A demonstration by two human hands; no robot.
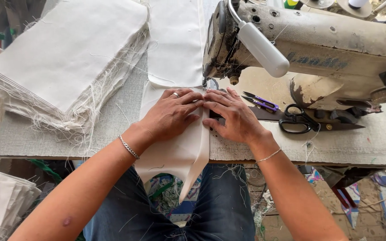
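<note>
A cream fabric piece (175, 44) runs from the far side of the table, under the needle area of an old beige sewing machine (318, 40), and hangs off the front edge over my lap. My left hand (170, 114), with a ring and a chain bracelet, lies flat on the fabric just before the presser foot. My right hand (233, 116) presses the fabric's folded right edge, fingertips touching those of the left. The presser foot and needle are mostly hidden behind my fingers.
A thick stack of frayed cream fabric pieces (63, 58) sits at the left of the grey table (371, 143). Purple thread snips (262, 102) and large black scissors (309, 122) lie right of my hands. More folded cloth (1, 201) lies low left.
</note>
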